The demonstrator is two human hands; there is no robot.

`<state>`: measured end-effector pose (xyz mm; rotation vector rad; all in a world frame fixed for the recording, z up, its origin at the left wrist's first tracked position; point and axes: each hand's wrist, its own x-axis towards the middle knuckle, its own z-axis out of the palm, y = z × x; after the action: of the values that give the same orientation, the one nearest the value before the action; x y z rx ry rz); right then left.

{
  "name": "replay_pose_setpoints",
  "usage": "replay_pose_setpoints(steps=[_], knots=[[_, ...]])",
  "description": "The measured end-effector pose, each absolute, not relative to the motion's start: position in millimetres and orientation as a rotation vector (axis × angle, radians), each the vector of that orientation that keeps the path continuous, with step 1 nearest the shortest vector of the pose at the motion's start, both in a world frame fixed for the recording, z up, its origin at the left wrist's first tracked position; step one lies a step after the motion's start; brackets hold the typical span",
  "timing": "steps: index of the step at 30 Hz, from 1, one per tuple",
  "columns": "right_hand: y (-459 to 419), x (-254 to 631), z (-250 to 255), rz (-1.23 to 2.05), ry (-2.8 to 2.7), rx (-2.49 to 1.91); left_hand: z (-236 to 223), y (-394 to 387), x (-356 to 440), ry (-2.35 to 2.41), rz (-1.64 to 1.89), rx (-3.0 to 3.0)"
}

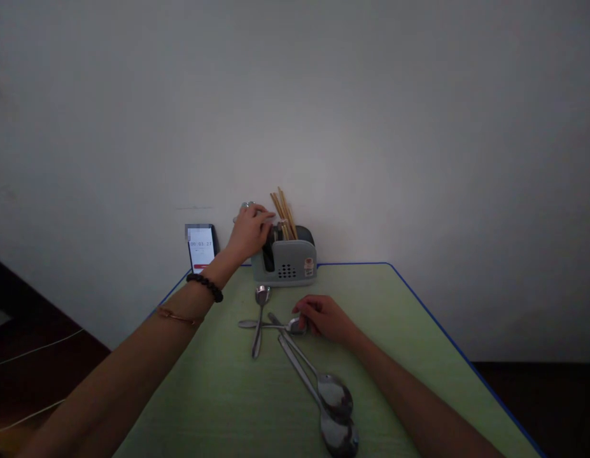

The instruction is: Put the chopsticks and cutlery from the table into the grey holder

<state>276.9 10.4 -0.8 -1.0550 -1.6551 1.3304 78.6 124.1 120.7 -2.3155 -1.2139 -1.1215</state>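
My left hand (pixel 251 230) is at the top left of a grey utensil holder (pixel 289 262), its fingers bent down over the rim. What the fingertips hold, if anything, is hidden. Shiny metal ends (pixel 247 205) show just behind that hand. Wooden chopsticks (pixel 285 212) stand in the holder to its right. My right hand (pixel 326 316) is low over the table, fingers curled at the bowl of a small spoon (pixel 270 326) lying crosswise. Another small spoon (pixel 259 318) lies across its handle. Two large serving spoons (pixel 335 394) lie nearer me, bowls overlapping.
A phone (pixel 202 249) showing a running timer leans against the wall at the back left of the table. The pale green table (pixel 228 407) has a blue edge and meets the wall (pixel 371 127) behind. Pale cables (pixel 37 348) hang at the far left.
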Motion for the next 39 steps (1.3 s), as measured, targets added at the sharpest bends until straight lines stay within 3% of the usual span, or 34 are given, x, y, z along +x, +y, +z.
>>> replay_pose_setpoints(steps=[3,6,12,20,31,39], knots=[[9.9,276.5,0.4,1.324,-1.659,-1.064,119.9,97.3,70.9,-1.271,-1.294,-2.222],[9.7,276.2,1.6,1.316,-1.672,-1.077,116.0,64.7,58.7,-1.371,-1.244,-2.386],[8.2,276.2,2.9,1.325,-1.702,-1.103,92.0,29.2,33.0,-1.601,-0.257,-3.116],[2.8,276.7,6.6,0.829,-1.865,-1.128,76.6,18.9,58.9,-1.656,0.267,-2.946],[-8.1,276.5,12.0,0.602,-2.439,-1.017,73.6,14.2,70.5,-1.699,0.479,-2.909],[3.7,281.2,0.1,0.76,-2.209,-0.986,76.0,11.8,71.8,-1.751,0.553,-2.825]])
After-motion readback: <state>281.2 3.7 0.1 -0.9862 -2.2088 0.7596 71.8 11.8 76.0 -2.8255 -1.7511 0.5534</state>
